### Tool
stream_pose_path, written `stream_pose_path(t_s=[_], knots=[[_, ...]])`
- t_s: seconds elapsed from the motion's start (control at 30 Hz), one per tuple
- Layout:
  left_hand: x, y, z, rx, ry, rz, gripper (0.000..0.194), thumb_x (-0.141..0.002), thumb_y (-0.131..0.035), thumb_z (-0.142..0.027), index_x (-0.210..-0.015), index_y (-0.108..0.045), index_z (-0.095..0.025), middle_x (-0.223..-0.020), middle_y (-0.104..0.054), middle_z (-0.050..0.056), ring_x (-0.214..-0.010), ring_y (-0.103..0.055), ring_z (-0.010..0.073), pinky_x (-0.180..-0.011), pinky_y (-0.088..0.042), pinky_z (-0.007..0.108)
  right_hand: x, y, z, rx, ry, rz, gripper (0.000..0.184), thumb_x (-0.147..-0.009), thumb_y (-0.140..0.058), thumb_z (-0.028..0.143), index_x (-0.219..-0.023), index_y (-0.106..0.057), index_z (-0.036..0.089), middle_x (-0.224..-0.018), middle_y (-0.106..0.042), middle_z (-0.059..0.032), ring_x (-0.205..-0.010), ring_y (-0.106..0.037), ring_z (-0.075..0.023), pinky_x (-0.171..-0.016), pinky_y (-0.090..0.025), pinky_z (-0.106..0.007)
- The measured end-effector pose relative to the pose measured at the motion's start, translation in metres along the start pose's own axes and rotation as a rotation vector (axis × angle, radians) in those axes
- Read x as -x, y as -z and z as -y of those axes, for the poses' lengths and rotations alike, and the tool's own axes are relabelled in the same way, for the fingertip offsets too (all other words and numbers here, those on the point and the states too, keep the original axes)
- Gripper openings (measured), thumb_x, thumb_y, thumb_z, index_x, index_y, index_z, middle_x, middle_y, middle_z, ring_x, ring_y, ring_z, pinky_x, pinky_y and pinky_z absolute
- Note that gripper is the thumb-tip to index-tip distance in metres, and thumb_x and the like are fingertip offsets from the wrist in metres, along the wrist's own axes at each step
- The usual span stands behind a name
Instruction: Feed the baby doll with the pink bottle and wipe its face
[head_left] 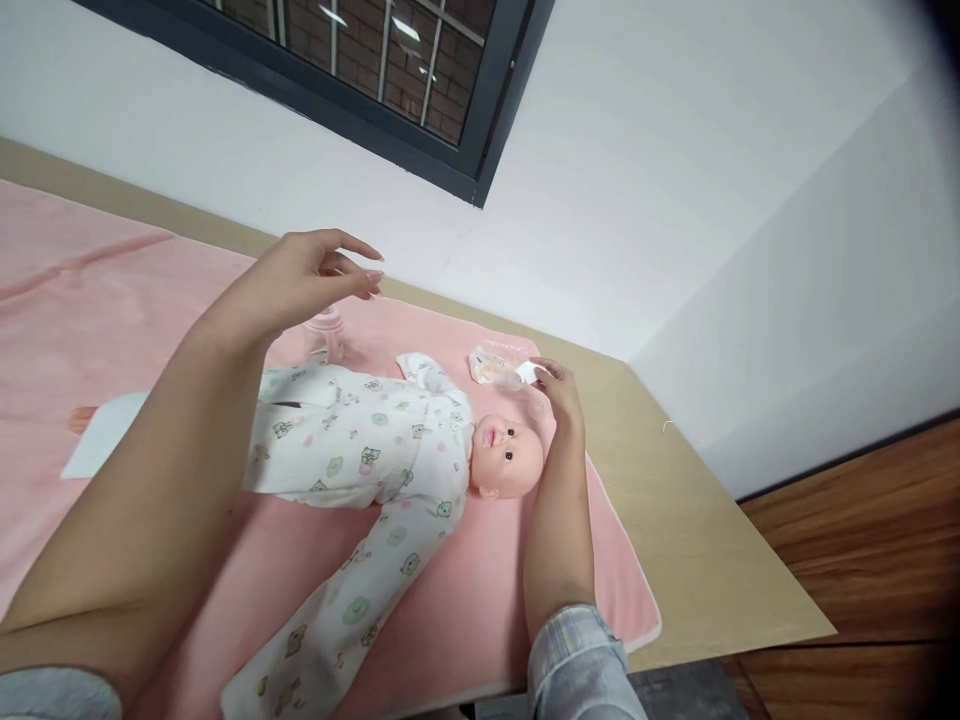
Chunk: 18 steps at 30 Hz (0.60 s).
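A baby doll (420, 455) in a white printed sleepsuit lies on its back on a pink blanket (465, 600), its head toward the right. My left hand (315, 272) hovers above the doll's body with fingers loosely spread and nothing in it. Just below that hand stands a small clear baby bottle (327, 336). My right hand (556, 388) reaches past the doll's head and pinches a small white thing (527, 373) at the edge of a crinkled clear packet (491, 365) lying on the blanket.
The blanket covers a tan tabletop (697, 520) set against a white wall under a dark-framed window (420, 90). A white sheet (105, 435) lies on the blanket at the left. Wooden floor (862, 560) shows at the right.
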<state>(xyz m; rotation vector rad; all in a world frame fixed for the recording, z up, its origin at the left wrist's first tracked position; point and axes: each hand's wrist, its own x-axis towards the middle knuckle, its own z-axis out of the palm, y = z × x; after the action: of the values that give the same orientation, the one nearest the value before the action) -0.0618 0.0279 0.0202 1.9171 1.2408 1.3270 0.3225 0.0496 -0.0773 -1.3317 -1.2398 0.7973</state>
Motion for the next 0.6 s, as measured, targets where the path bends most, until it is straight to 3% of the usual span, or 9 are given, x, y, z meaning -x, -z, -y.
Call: stream_pose_path(t_s=[0.13, 0.27, 0.37, 0.47, 0.6], knots=[[-0.002, 0.003, 0.004, 0.019, -0.001, 0.003, 0.035, -0.084, -0.068, -0.04, -0.11, -0.067, -0.017, -0.089, -0.072, 0.008, -0.094, -0.069, 0.0264, -0.086, -0.052, 0.042, -0.008, -0.013, -0.021, -0.267, 0.038, 0.078, 0.052, -0.073, -0.068, 0.033, -0.123, -0.058, 0.023, -0.126, -0.063, -0.0042, -0.106, -0.066, -0.016, -0.097, -0.052, -0.032], [-0.003, 0.004, 0.004, 0.01, 0.01, 0.02, 0.031, -0.085, -0.064, -0.038, -0.107, -0.068, -0.016, -0.088, -0.073, 0.008, -0.092, -0.07, 0.0271, -0.087, -0.052, 0.044, -0.013, -0.021, -0.046, -0.401, -0.098, 0.196, 0.064, -0.072, -0.075, 0.029, -0.131, -0.051, 0.024, -0.117, -0.068, -0.0053, -0.112, -0.066, -0.0197, -0.101, -0.053, -0.04], [-0.003, 0.005, 0.004, 0.0, 0.019, 0.026, 0.032, -0.084, -0.064, -0.039, -0.108, -0.068, -0.017, -0.088, -0.073, 0.007, -0.092, -0.07, 0.0273, -0.087, -0.051, 0.045, -0.013, -0.021, -0.056, -0.454, -0.149, 0.237, 0.058, -0.075, -0.075, 0.03, -0.128, -0.052, 0.024, -0.115, -0.07, -0.0062, -0.114, -0.065, -0.021, -0.103, -0.052, -0.044], [-0.004, 0.007, 0.008, -0.007, 0.037, 0.031, 0.033, -0.084, -0.065, -0.039, -0.108, -0.068, -0.017, -0.087, -0.073, 0.007, -0.09, -0.07, 0.0267, -0.084, -0.051, 0.043, -0.013, -0.019, -0.058, -0.495, -0.158, 0.257, 0.05, -0.077, -0.074, 0.029, -0.123, -0.056, 0.024, -0.125, -0.066, -0.0061, -0.116, -0.064, -0.0215, -0.105, -0.051, -0.045], [-0.01, 0.01, 0.023, -0.071, 0.073, 0.01, 0.031, -0.084, -0.064, -0.038, -0.107, -0.069, -0.018, -0.09, -0.072, 0.005, -0.09, -0.069, 0.0251, -0.079, -0.051, 0.037, -0.013, -0.015, -0.055, -0.508, -0.14, 0.209, 0.045, -0.077, -0.073, 0.028, -0.119, -0.06, 0.024, -0.128, -0.064, -0.0054, -0.11, -0.067, -0.0208, -0.102, -0.053, -0.042]])
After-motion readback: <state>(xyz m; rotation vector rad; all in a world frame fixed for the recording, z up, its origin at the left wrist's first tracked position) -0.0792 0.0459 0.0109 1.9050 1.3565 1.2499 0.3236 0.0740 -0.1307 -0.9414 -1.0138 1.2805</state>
